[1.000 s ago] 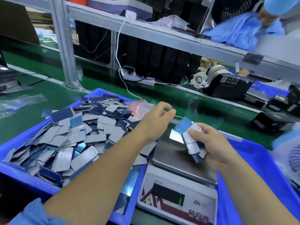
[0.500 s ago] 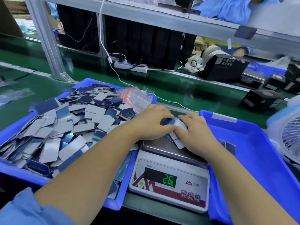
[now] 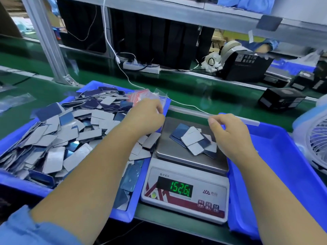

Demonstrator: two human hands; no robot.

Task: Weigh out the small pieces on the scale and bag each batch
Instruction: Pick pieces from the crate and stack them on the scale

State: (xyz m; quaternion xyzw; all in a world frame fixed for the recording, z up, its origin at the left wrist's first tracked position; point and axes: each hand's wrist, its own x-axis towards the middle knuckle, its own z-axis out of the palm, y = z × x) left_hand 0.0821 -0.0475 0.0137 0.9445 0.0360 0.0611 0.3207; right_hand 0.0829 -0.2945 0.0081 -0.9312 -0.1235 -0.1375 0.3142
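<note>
Pieces on the scale, both hands drawn away

Pieces (image 3: 193, 141) lie in a small loose heap on the steel pan of the scale (image 3: 185, 175), whose display shows green digits. Head view: the left hand (image 3: 147, 119), just left of the scale, seems to pinch a clear bag (image 3: 161, 98), probably for this batch. The right hand (image 3: 228, 132), right of the pan, hangs loosely curled and holds nothing, so it does not disturb the reading.
</note>
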